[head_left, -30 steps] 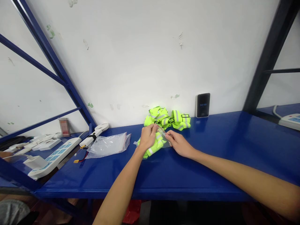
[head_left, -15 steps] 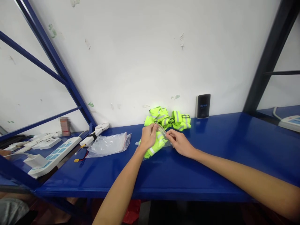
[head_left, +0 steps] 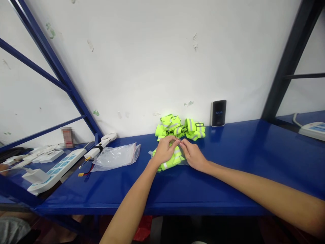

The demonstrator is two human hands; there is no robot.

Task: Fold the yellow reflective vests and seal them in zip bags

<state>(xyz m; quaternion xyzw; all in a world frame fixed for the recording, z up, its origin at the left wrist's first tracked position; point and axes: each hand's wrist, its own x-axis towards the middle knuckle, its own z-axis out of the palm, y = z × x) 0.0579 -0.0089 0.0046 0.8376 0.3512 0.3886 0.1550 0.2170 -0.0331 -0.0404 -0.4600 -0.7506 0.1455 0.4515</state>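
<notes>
A clear plastic bag (head_left: pixel 184 162) lies on the blue table with a folded neon-yellow reflective strap (head_left: pixel 170 162) inside it. My left hand (head_left: pixel 165 149) pinches the bag's far edge between thumb and fingers. Close beside it, my right hand (head_left: pixel 192 153) pinches the same edge, fingertips almost touching the left ones. The fingers partly hide the bag's opening. Just beyond the hands, against the wall, is a heap of loose neon-yellow reflective straps (head_left: pixel 169 125) with silver bands; a black buckle (head_left: pixel 199 124) shows at its right.
Flat clear bags (head_left: pixel 115 157) lie at left, beside a white handheld fan (head_left: pixel 109 137) and a cable with a yellow connector (head_left: pixel 81 174). Further left is a white power strip (head_left: pixel 57 171). A black device with a clock display (head_left: pixel 218 113) leans on the wall. Blue frame posts (head_left: pixel 58 64) bound the left side.
My hands have drawn together along the bag's edge, the right one moving left until the fingertips nearly meet. The view has shifted slightly.
</notes>
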